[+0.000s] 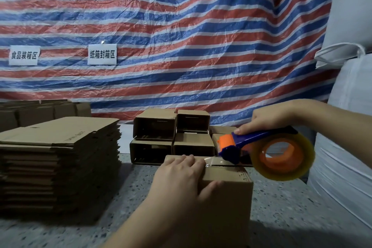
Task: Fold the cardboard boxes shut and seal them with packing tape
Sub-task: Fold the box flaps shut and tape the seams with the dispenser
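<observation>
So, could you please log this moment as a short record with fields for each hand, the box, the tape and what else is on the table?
left hand: left hand presses flat on top of the cardboard box, thumb down its front face
right hand: right hand grips the tape dispenser
tape: clear strip runs from dispenser onto box top seam
box: flaps folded shut, taping under way
table: flat cardboard stack at left; open boxes piled behind
backdrop: striped tarp

Striped tarp [181, 26], two paper signs [102, 54]
</observation>
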